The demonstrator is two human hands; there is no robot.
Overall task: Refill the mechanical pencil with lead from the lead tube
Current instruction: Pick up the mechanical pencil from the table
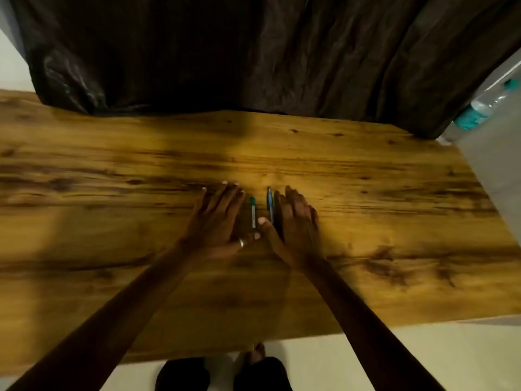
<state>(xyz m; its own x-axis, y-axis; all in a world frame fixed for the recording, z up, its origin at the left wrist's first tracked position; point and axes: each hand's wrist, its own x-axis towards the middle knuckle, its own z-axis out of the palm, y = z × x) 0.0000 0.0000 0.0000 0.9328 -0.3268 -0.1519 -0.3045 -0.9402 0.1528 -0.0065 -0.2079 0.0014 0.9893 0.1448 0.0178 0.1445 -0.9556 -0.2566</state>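
Dark cloth [253, 52] hangs behind our wooden table [112, 170], and a plastic bottle [479, 111] with a teal label stands off at the far right, well apart from the work. Only the head view is on offer, so we stay with it.

Between our two hands lie the task's things, both flat on the table and roughly parallel, pointing away from us. We take the white stick with the green cap to be the lead tube [253, 212]; the slim blue one just beside it is the mechanical pencil [270, 206]. Our left hand [218, 221] rests palm down with fingers spread, to the left of the tube and holding nothing. Our right hand [293, 224] is likewise flat and open, its inner edge just beside or touching the pencil (blur keeps us from saying which), with the thumb lying close to the tube's near end.

Nothing is picked up yet, so the refill has not begun. From here we judge the main risks to be these: a careless sweep of either hand could roll the round pencil or tube away across the smooth table, and once the tube is uncapped, tipping it too far could spill the thin leads, which snap easily if pinched or forced into the pencil at an angle.
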